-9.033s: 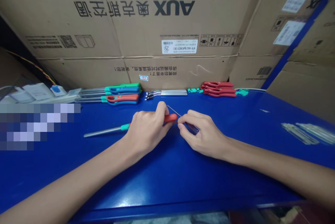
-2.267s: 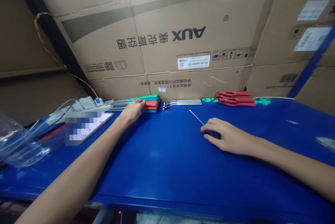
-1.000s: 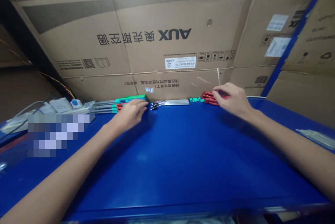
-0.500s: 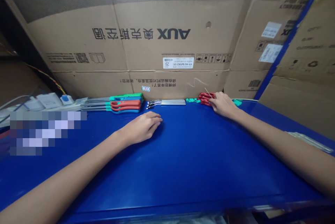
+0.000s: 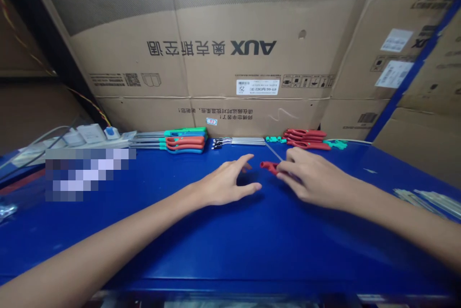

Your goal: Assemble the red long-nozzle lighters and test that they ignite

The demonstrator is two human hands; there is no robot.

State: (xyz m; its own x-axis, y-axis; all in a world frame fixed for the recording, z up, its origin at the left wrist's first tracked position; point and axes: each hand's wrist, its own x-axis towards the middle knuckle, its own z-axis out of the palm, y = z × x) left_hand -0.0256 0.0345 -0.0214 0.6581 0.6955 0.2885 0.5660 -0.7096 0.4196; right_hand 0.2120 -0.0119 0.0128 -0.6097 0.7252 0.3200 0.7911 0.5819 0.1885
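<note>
The right hand [image 5: 311, 176] grips a red-handled tool [image 5: 268, 166], the left hand [image 5: 225, 185] open, empty, just beside it.

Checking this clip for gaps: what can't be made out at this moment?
In the head view:
The red handle: the right hand covers part of it, hiding any join with the thin metal rod.
The pixelated patch on the blue bench: blurred, contents unreadable.
The pale bundles: small, cut off by the right edge.
</note>
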